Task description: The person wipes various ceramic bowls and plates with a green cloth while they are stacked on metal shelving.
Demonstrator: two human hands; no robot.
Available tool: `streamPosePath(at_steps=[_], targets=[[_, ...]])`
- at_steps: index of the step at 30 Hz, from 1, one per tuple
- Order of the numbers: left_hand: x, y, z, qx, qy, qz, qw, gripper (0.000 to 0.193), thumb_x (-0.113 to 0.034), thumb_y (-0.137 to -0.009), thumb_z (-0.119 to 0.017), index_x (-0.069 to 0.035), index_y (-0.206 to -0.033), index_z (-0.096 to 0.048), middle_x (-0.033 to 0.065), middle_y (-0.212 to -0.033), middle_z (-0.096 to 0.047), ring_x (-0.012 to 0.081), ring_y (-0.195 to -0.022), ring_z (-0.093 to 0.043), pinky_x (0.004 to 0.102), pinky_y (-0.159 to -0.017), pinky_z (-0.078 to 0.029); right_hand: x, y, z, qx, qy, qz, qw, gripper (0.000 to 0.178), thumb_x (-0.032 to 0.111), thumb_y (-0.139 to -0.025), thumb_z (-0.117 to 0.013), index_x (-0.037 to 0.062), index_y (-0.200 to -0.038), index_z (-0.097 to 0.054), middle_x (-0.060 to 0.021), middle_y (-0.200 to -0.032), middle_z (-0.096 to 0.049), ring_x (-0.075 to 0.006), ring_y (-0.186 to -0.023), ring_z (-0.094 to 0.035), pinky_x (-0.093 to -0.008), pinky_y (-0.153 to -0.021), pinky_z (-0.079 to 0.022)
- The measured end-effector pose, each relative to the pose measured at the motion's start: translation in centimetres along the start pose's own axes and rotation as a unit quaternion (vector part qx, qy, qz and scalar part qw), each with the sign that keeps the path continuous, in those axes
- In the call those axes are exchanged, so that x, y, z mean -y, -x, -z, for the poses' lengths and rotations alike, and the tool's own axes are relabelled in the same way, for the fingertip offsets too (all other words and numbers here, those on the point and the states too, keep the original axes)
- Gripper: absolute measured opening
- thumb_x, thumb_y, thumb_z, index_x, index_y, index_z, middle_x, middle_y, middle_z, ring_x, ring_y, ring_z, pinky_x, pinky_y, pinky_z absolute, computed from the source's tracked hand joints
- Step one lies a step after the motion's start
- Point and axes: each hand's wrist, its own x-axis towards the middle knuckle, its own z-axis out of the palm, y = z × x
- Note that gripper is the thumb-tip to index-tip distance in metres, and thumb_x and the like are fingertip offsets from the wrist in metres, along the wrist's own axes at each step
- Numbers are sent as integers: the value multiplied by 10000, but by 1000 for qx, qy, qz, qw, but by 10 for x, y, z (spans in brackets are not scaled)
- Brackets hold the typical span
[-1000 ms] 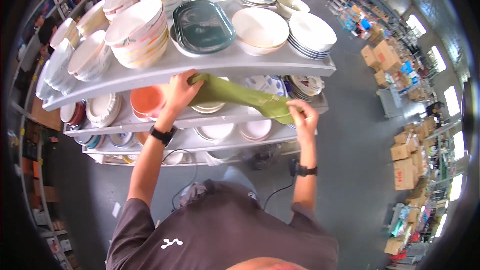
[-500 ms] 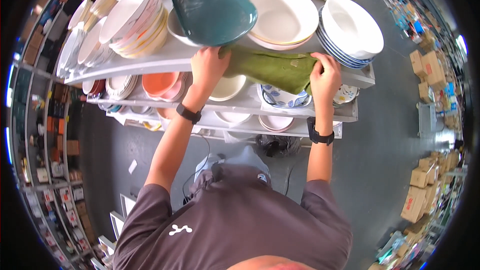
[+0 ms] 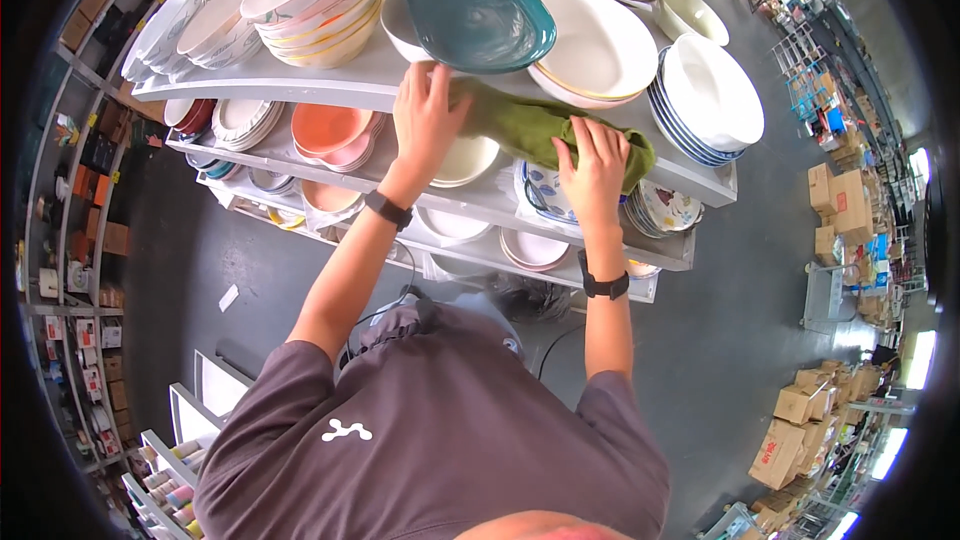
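Note:
An olive-green cloth stretches between my hands along the front edge of the top shelf. My left hand grips its left end, fingertips near the corner of a dark teal oblong dish. Farther right, the fingers of my right hand curl over the cloth, which bunches around them. The teal dish rests tilted on a white bowl, partly hiding it. Beside it sits a wide white bowl, with a stack of blue-rimmed white bowls at the right end.
Stacked patterned bowls crowd the left of the top shelf. Lower shelves hold an orange bowl, blue-patterned dishes and flowered plates. Cardboard boxes line the right side, and tall storage racks stand left.
My right hand has moved left and slightly down along the cloth, closer to my left hand. The cloth is now more bunched. The view has shifted, so the shelf appears turned.

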Motion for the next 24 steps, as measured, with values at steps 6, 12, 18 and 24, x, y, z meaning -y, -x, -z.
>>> streamPosePath(at_steps=[6,12,18,24], targets=[[5,23,14,79,-17,-297,951,471,-151,-802,-727,-175,-1264,-634,-12,-1226,-625,166,-1184,-583,356,-980,-402,32,-15,-21,6,-21,44,999,388,138,-805,-733,-10,-1145,-618,-115,-1061,-626,-301,-993,-581,-435,-955,-399],[54,5,36,56,-41,-275,959,499,-189,-764,-742,-173,-1253,-648,-24,-1195,-649,143,-1142,-601,359,-941,-411,83,-35,-13,-39,-177,20,983,411,50,-842,-695,14,-1245,-624,-166,-1255,-619,-331,-1185,-582,-460,-1036,-443],[74,4,35,67,-6,-234,970,445,-212,-764,-748,-182,-1203,-680,-44,-1135,-661,123,-1107,-605,363,-934,-407,86,-111,13,49,4,99,994,441,100,-797,-735,43,-1224,-639,-107,-1269,-635,-292,-1323,-494,-536,-1200,-189],[69,2,32,75,26,-197,977,393,-240,-776,-742,-197,-1164,-702,-54,-1089,-658,121,-1069,-609,358,-950,-392,92,-113,-11,59,-91,146,983,131,69,-827,-708,40,-955,-704,-71,-971,-722,-210,-1006,-673,-495,-1134,-342]])
